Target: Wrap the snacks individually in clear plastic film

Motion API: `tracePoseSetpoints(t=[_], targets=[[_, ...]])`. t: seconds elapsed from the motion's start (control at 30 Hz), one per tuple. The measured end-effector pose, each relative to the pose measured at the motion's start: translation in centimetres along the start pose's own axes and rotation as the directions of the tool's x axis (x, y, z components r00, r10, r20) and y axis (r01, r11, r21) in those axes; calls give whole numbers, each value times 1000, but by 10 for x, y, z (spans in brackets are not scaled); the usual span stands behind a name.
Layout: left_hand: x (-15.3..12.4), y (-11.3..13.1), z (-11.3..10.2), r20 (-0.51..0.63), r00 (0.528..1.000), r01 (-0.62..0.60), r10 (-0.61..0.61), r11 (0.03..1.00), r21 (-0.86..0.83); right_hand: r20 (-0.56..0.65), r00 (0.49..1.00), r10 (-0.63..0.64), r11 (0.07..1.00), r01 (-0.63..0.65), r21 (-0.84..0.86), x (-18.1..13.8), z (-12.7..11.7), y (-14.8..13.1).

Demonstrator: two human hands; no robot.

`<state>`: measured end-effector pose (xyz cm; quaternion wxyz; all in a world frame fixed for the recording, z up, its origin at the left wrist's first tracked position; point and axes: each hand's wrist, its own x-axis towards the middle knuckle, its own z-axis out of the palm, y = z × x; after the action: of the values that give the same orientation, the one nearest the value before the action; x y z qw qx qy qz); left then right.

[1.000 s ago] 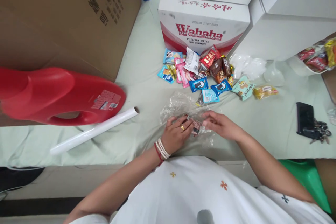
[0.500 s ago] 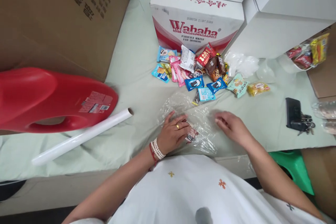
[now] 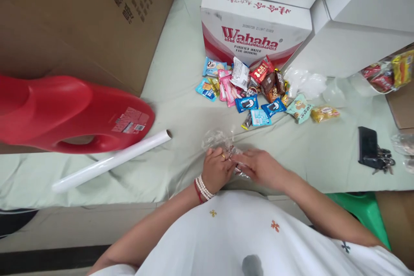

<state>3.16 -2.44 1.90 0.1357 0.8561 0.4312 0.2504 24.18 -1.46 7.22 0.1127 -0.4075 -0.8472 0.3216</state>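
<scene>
A crumpled sheet of clear plastic wrap (image 3: 217, 137) lies at the table's front edge, bunched around a small dark-and-reddish item that is mostly hidden. My left hand (image 3: 217, 169), with a ring and a beaded bracelet, presses on the wrap with its fingers closed together. From the other side, my right hand (image 3: 263, 168) pinches the wrap, its fingertips meeting those of the left. Beyond both hands is a pile of small packaged snacks (image 3: 247, 103), in blue, pink, white, red and brown wrappers.
A Wahaba-style white carton lettered "Wahaha" (image 3: 255, 30) stands behind the snacks. At left are a red plastic jug (image 3: 97, 116), a white roll (image 3: 113, 161) and a large cardboard box (image 3: 80, 30). A black case with keys (image 3: 368, 146) and a snack-filled tub (image 3: 371, 86) sit right.
My right hand has moved left onto the wrap and closed on it. The spread-out wrap is now gathered tighter between both hands, and my left fingers have drawn together. The view has shifted slightly.
</scene>
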Motion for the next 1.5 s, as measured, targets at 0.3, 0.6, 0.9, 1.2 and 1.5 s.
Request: tracePoseSetpoints(t=[0.3,0.6,0.9,1.2,1.5], targets=[[-10,-33,-17,100,994,2,51,882,-472,-54,995,-80,977,67,-201,-14,51,-1],[-23,-36,-11,97,952,291,-290,764,-575,19,997,-74,987,76,-138,-14,57,-5],[4,-49,-46,-199,791,479,-579,788,-388,158,985,69,989,-46,-141,-3,54,-16],[7,-12,-56,300,827,560,-475,744,-365,131,991,18,999,-14,-34,5,47,-10],[8,6,-16,278,924,299,-263,949,-97,-35,996,-86,985,90,144,-27,36,-4]])
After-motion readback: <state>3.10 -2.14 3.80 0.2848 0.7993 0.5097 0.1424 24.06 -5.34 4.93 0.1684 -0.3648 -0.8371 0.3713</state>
